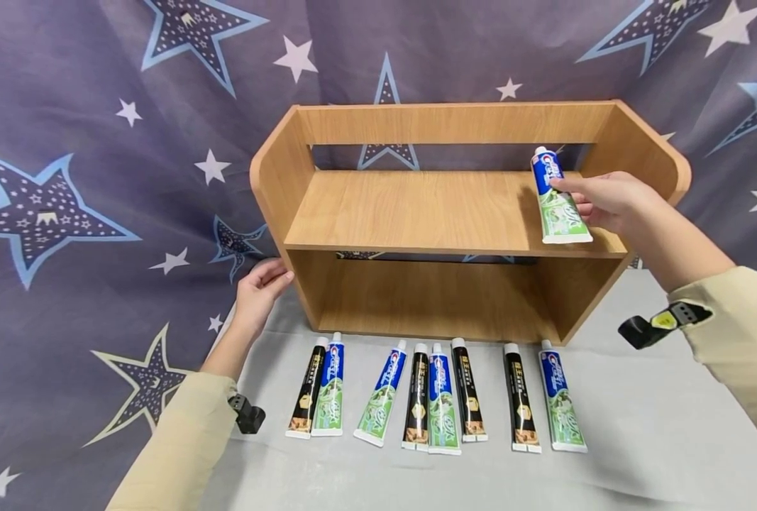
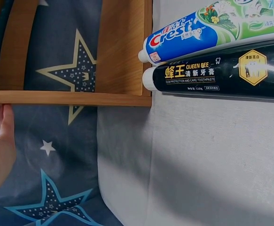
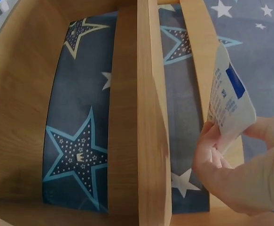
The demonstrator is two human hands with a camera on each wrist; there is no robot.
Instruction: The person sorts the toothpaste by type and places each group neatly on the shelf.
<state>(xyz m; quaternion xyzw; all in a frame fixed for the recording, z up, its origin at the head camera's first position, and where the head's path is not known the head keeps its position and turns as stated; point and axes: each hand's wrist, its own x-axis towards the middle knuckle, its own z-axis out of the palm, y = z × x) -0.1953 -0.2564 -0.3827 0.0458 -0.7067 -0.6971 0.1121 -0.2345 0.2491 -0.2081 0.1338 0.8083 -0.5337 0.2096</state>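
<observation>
A toothpaste tube point(image 1: 565, 213) is pinched by the right hand point(image 1: 614, 199) over the shelf point(image 1: 416, 213). The shelf's side is touched by the left hand point(image 1: 258, 289), fingers loosely extended.

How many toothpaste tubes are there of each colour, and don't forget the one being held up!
Blue-and-green tubes: 5, counting 1 in the right hand
Black tubes: 4
Total: 9
</observation>
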